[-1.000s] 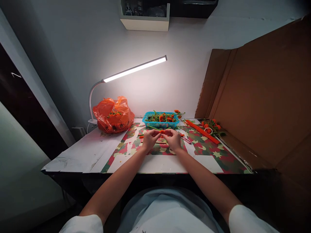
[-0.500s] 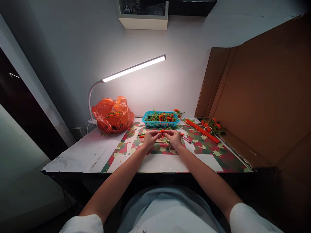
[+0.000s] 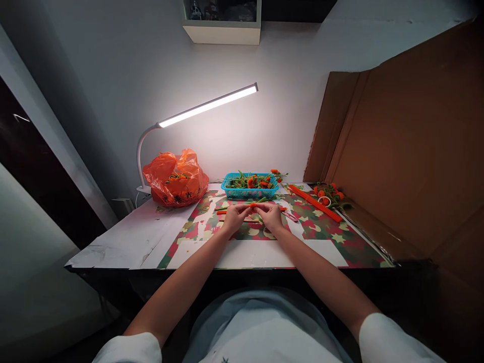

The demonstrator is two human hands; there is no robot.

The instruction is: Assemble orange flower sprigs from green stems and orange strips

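Both my left hand [image 3: 235,218] and my right hand [image 3: 271,215] are raised a little above the table, fingertips pinched on a small fuzzy orange flower head [image 3: 253,205] between them. It looks made of pipe cleaner, though the fingers cover much of it. Under the hands lie several thin sticks or stems, among them an orange strip [image 3: 221,213] by my left hand. Pink-handled scissors [image 3: 290,216] rest just right of my right hand. Behind the hands, a blue basket [image 3: 231,193] holds orange flowers with green stems.
An orange plastic bag [image 3: 159,189] with flowers inside stands at the left, beside a lit desk lamp [image 3: 207,107]. To the right lie a bundle of long orange pipe cleaners [image 3: 315,203] and a bunch of orange flowers [image 3: 328,193]. A cardboard panel [image 3: 401,136] walls the right side.
My fingertips have shifted slightly around the orange flower head, and more of it shows between them. The things on the table have stayed in place.
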